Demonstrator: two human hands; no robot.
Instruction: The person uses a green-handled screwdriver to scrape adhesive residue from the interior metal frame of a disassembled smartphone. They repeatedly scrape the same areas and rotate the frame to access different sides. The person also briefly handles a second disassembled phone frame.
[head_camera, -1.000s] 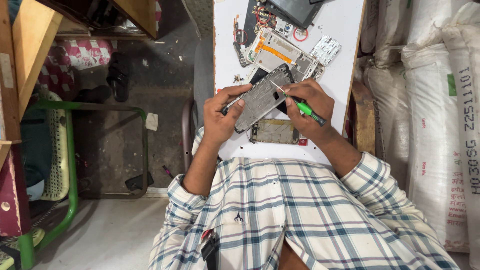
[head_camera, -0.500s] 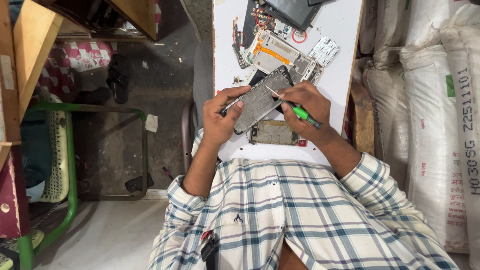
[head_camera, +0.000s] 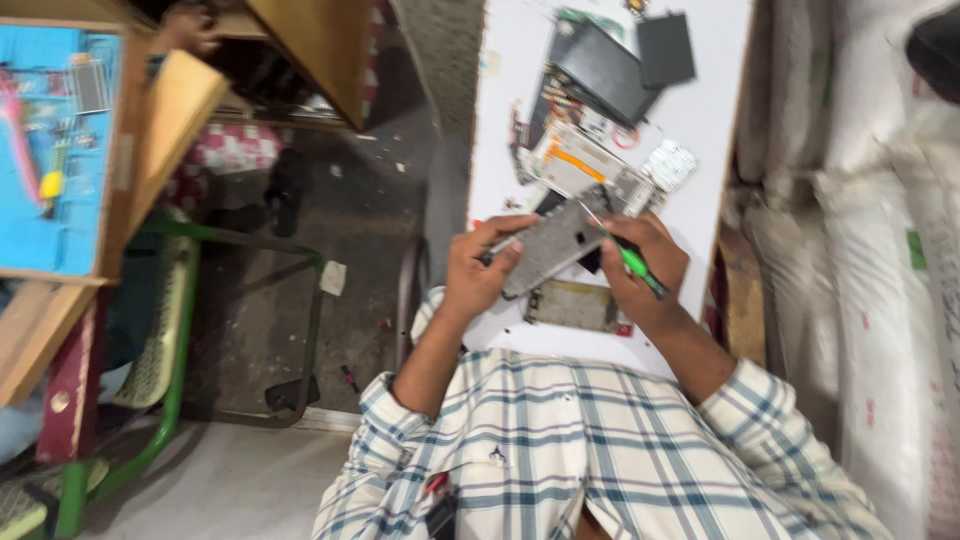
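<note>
White bench (head_camera: 710, 150), crowded with phone parts

We see two dark flat panels (head_camera: 610, 75) up top, an orange-marked opened phone body (head_camera: 575, 160), a small white part (head_camera: 668, 165), and a brownish plate (head_camera: 572, 305) near the front edge.

A cramped phone-repair workshop: white bench (head_camera: 700, 120) strewn with dismantled handset parts (head_camera: 590, 165) (stacked sacks (head_camera: 880, 250) alongside).

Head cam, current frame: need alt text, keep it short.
Seen from above, a person in a plaid shirt holds an opened phone body in the left hand while the right hand works on it with a green-handled screwdriver over a white table. Loose phone parts lie farther up the table; white sacks stand at right.
</note>
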